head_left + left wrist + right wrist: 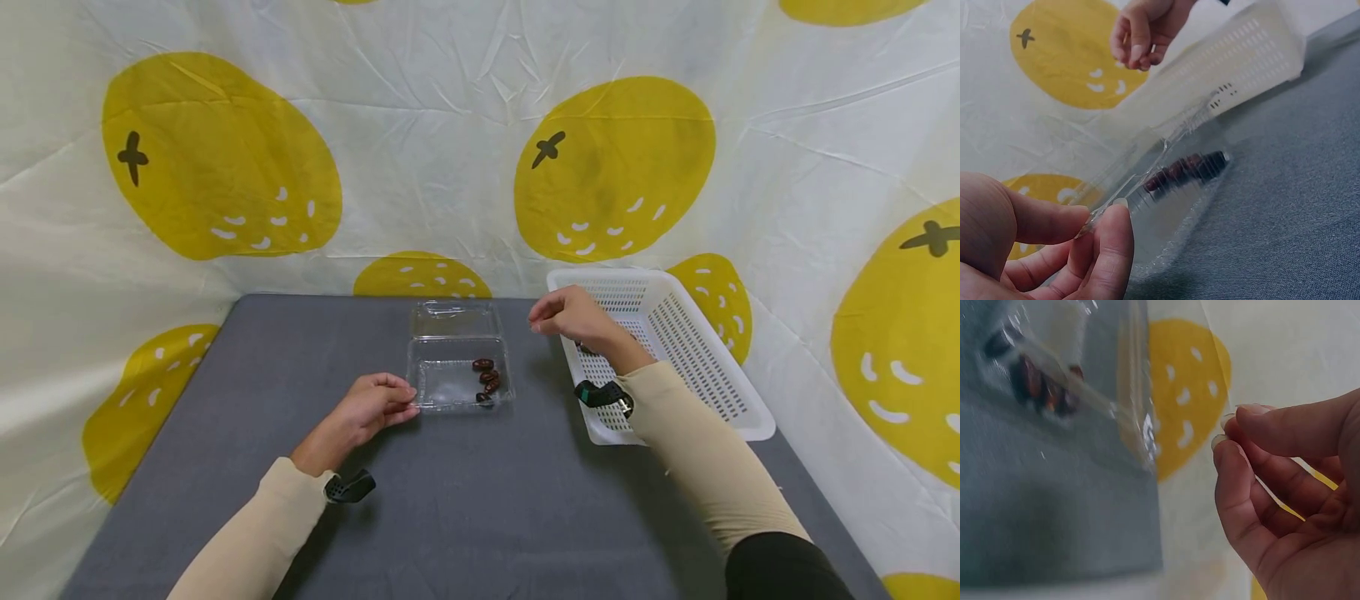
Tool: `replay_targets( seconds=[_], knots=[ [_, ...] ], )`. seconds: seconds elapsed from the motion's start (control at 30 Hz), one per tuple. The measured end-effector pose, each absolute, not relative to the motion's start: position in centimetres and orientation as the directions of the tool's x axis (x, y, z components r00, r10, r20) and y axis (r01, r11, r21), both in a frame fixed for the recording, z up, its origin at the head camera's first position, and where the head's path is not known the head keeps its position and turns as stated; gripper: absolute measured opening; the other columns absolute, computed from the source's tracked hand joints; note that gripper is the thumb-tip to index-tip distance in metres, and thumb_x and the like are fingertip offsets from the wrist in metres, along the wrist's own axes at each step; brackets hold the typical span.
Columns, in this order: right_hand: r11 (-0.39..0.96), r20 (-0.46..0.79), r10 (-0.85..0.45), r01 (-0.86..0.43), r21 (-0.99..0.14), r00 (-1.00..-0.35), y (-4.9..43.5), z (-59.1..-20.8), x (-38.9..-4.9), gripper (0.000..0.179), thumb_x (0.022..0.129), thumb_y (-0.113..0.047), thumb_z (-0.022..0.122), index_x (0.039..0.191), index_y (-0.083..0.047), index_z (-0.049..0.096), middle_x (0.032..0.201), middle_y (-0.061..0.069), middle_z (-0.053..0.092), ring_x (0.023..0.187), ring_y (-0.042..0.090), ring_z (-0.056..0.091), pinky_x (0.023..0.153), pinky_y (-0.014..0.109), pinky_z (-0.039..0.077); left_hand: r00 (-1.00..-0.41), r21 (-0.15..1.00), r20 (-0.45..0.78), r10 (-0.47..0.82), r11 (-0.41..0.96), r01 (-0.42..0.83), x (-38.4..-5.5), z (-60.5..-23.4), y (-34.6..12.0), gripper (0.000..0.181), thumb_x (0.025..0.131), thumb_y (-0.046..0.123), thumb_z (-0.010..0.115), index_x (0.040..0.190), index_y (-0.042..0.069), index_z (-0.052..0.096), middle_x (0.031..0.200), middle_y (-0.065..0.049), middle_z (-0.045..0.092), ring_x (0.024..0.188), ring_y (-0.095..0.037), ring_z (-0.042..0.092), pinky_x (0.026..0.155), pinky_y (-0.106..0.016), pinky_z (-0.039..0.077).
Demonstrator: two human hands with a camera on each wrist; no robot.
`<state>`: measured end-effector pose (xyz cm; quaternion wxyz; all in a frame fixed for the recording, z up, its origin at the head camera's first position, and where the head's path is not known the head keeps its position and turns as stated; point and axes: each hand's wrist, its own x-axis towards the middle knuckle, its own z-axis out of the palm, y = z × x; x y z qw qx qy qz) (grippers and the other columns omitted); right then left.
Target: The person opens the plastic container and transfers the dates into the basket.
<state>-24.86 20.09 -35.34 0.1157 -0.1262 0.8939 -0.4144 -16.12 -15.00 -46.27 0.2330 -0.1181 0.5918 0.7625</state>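
My left hand (371,408) pinches the near left corner of a clear plastic clamshell box (448,385) between thumb and fingers. The box lies on the table with its lid (455,320) folded back at the far side. Several glossy, dark brown dates (490,378) sit in a row along its right side. Above the left rim of a white basket (701,392) hovers my right hand (576,323), its fingers loosely curled and thumb close to the index finger. Between those fingertips (1225,445), nothing shows in the right wrist view.
Inside the basket, a few dark pieces (587,348) show near its left wall, partly hidden by my right forearm. A grey cloth covers the table (465,508). Behind it hangs a white curtain (435,167) with large yellow fruit shapes.
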Motion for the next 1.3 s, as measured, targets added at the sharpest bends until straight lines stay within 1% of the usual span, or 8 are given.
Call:
replay_targets(
  seconds=[0.13, 0.3, 0.4, 0.53, 0.63, 0.8, 1.03, 1.3],
  knots=[
    [0.596, -0.151, -0.392, -0.126, -0.793, -0.907, 18.1, -35.8, -24.3, 0.017, 0.087, -0.003, 0.078, 0.103, 0.003, 0.076, 0.093, 0.013, 0.078, 0.080, 0.015, 0.067, 0.075, 0.028, 0.058, -0.862, 0.847, -0.458, 0.216, -0.189, -0.497, -16.1, -46.1, -15.0, 0.007, 0.098, -0.002, 0.067, 0.099, 0.002, 0.062, 0.087, -0.007, 0.066, 0.071, -0.014, 0.071, 0.071, -0.026, 0.066],
    [0.583, -0.217, -0.464, -0.112, -0.805, -0.859, 15.7, -36.7, -23.4, 0.019, 0.087, 0.000, 0.077, 0.104, 0.005, 0.075, 0.087, 0.010, 0.077, 0.080, 0.019, 0.070, 0.079, 0.036, 0.062, -0.861, 0.843, -0.460, 0.216, -0.197, -0.500, -16.2, -46.0, -15.0, 0.007, 0.098, -0.002, 0.067, 0.099, 0.002, 0.061, 0.085, -0.006, 0.066, 0.070, -0.014, 0.071, 0.071, -0.026, 0.066],
    [0.577, -0.252, -0.491, -0.094, -0.811, -0.834, 14.5, -37.5, -23.0, 0.021, 0.086, 0.002, 0.076, 0.106, 0.008, 0.074, 0.084, 0.007, 0.077, 0.077, 0.017, 0.070, 0.077, 0.036, 0.062, -0.860, 0.843, -0.461, 0.217, -0.196, -0.501, -16.2, -46.0, -15.0, 0.007, 0.098, -0.002, 0.067, 0.100, 0.001, 0.061, 0.085, -0.006, 0.066, 0.070, -0.014, 0.071, 0.070, -0.026, 0.066],
    [0.585, -0.291, -0.510, -0.078, -0.808, -0.809, 13.4, -38.7, -22.6, 0.023, 0.082, 0.007, 0.074, 0.105, 0.012, 0.072, 0.080, 0.007, 0.077, 0.071, 0.010, 0.068, 0.071, 0.029, 0.062, -0.859, 0.843, -0.462, 0.221, -0.191, -0.502, -16.2, -46.0, -15.0, 0.008, 0.098, -0.001, 0.067, 0.102, 0.000, 0.061, 0.086, -0.006, 0.065, 0.070, -0.014, 0.071, 0.071, -0.026, 0.066],
    [0.598, -0.314, -0.510, -0.068, -0.799, -0.801, 12.5, -39.1, -22.3, 0.023, 0.081, 0.010, 0.072, 0.104, 0.012, 0.072, 0.079, 0.010, 0.076, 0.068, 0.011, 0.069, 0.070, 0.032, 0.065, -0.861, 0.844, -0.460, 0.218, -0.195, -0.500, -16.3, -46.0, -15.0, 0.008, 0.098, -0.002, 0.068, 0.102, 0.000, 0.061, 0.086, -0.006, 0.065, 0.070, -0.014, 0.071, 0.071, -0.027, 0.066],
    [0.636, -0.353, -0.487, -0.048, -0.770, -0.799, 11.5, -39.7, -22.1, 0.022, 0.081, 0.011, 0.071, 0.103, 0.012, 0.073, 0.080, 0.014, 0.077, 0.066, 0.014, 0.072, 0.071, 0.039, 0.068, -0.861, 0.842, -0.461, 0.213, -0.201, -0.501, -16.3, -46.1, -15.0, 0.008, 0.098, -0.002, 0.068, 0.101, 0.000, 0.061, 0.085, -0.006, 0.066, 0.069, -0.014, 0.071, 0.070, -0.027, 0.066],
    [0.713, -0.364, -0.423, -0.057, -0.699, -0.830, 10.4, -40.5, -21.7, 0.018, 0.078, 0.012, 0.071, 0.096, 0.008, 0.075, 0.075, 0.009, 0.075, 0.059, 0.012, 0.070, 0.061, 0.031, 0.066, -0.862, 0.843, -0.458, 0.217, -0.200, -0.499, -16.2, -46.0, -15.0, 0.009, 0.097, -0.002, 0.068, 0.102, 0.000, 0.061, 0.085, -0.006, 0.066, 0.069, -0.014, 0.071, 0.070, -0.027, 0.066],
    [0.817, -0.332, -0.429, -0.203, -0.540, -0.840, 9.9, -41.2, -22.1, 0.011, 0.075, 0.003, 0.080, 0.082, -0.005, 0.077, 0.068, 0.000, 0.071, 0.054, 0.007, 0.065, 0.056, 0.024, 0.059, -0.864, 0.846, -0.458, 0.210, -0.194, -0.496, -16.1, -45.9, -14.9, 0.008, 0.097, -0.002, 0.068, 0.102, -0.001, 0.061, 0.084, -0.006, 0.065, 0.069, -0.014, 0.071, 0.070, -0.027, 0.066]
  ],
)
